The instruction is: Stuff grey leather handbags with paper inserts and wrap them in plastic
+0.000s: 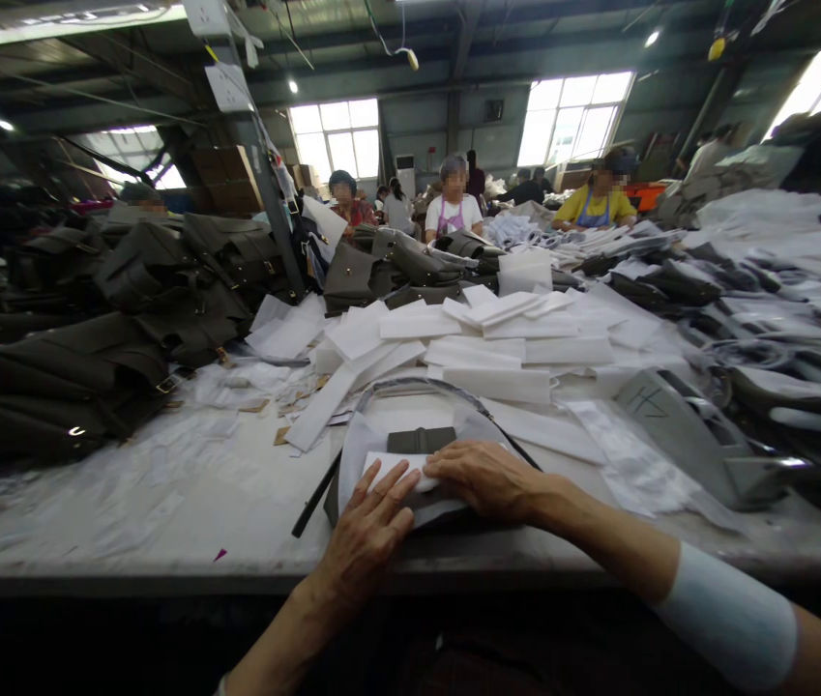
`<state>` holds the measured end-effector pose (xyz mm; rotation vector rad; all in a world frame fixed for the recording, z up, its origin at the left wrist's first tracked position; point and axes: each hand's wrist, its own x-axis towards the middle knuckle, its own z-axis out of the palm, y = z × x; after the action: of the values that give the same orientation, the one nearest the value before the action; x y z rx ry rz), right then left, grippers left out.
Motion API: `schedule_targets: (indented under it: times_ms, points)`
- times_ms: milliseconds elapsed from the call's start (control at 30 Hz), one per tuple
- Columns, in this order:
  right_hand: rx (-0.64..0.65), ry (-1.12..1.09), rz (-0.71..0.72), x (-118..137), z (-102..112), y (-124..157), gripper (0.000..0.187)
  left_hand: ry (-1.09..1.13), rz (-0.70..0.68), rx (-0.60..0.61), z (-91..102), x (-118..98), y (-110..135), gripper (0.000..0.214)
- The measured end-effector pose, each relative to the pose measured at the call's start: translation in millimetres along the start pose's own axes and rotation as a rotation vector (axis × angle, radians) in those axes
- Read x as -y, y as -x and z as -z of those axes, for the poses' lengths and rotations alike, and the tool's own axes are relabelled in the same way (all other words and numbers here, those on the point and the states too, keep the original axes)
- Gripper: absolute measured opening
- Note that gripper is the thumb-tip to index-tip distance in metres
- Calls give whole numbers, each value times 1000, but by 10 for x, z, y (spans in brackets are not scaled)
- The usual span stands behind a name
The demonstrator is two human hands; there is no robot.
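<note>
A dark grey-green handbag [421,442] lies in front of me on the table, partly covered with thin white wrapping, its strap curving round the far side. Across it rests a small white sheet [396,462]. My left hand [373,517] presses on the near left part of this sheet with its fingers stretched out. At the sheet's right edge, my right hand [479,476] has its fingers bent and held together on the white material. The right thumb is mostly hidden. Both hands largely cover the near side of the bag.
White flat sheets [483,348] are heaped behind the bag. Dark bags [69,377] are piled at the left, and wrapped bags [802,416] at the right. Clear plastic scraps [127,483] litter the white table [185,551]. Co-workers [454,208] sit beyond the piles.
</note>
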<state>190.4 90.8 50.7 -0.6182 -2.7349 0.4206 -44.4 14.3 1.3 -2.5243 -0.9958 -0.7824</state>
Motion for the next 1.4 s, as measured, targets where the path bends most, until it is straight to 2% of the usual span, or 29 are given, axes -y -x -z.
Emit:
schedule_targets:
  times_ms: [200,400,467,567,633,733,833,1000,1167,1300,1400]
  points:
    - [-113,50,62,31,-125,-11,40,19,10,-41,42,-9,-9,28]
    - [-40,66,7,175,-131,83,31,168,63,-61,21,-25,25,21]
    - [-8,41,-53,240,-120,144,29,193,109,-24,19,-34,51,24]
    - [35,38,-118,273,-176,249,61,184,193,67,35,-61,58,35]
    - [32,49,-128,247,-256,299,71,158,222,143,45,-90,23,47]
    - [-15,60,-101,187,-361,321,65,52,233,225,19,-140,-73,69]
    - [-72,100,-75,183,-393,308,59,-114,196,269,-57,-187,-164,60]
    - [-202,261,-201,266,-429,302,39,-219,111,195,-134,-177,-198,44]
    - [-303,374,-118,196,-563,308,22,-117,-96,18,-312,25,-145,39]
    - [-346,448,-132,166,-623,312,22,-42,-92,-26,-591,172,-51,37]
    - [-346,462,-183,207,-630,295,22,7,-75,-34,-709,238,15,38]
